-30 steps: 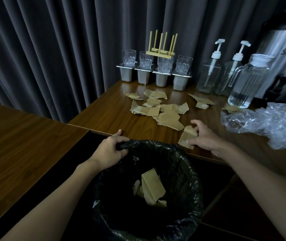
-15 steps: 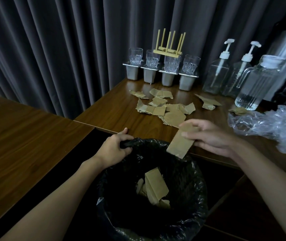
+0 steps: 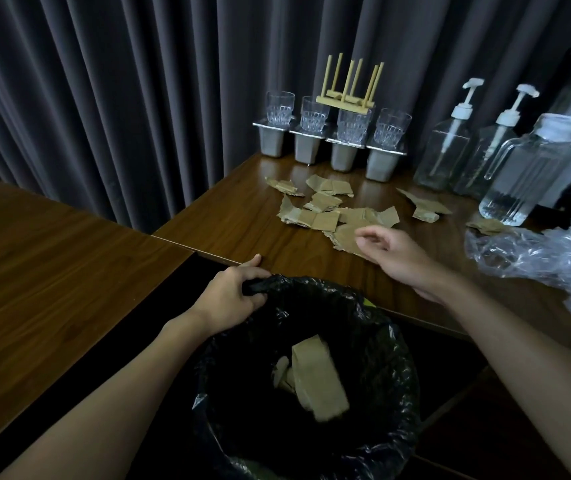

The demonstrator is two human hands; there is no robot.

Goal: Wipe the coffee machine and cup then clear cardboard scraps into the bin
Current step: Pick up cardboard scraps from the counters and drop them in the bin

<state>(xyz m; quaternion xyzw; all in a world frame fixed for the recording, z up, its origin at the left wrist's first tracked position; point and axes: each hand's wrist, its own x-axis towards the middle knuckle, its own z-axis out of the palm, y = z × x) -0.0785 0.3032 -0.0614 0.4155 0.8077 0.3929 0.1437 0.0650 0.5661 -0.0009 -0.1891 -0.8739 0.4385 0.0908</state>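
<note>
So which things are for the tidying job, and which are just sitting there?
For the job: cardboard scraps; black-lined bin; left hand gripping its rim; right hand, holding nothing.
Just lying about: drinking glasses; pump bottles; glass jug; crumpled plastic wrap; wooden rack.

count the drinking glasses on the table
4, in a row at the back of the table, each on a metal holder: leftmost glass, second glass, third glass under the wooden rack, rightmost glass. None seems hidden.
</note>
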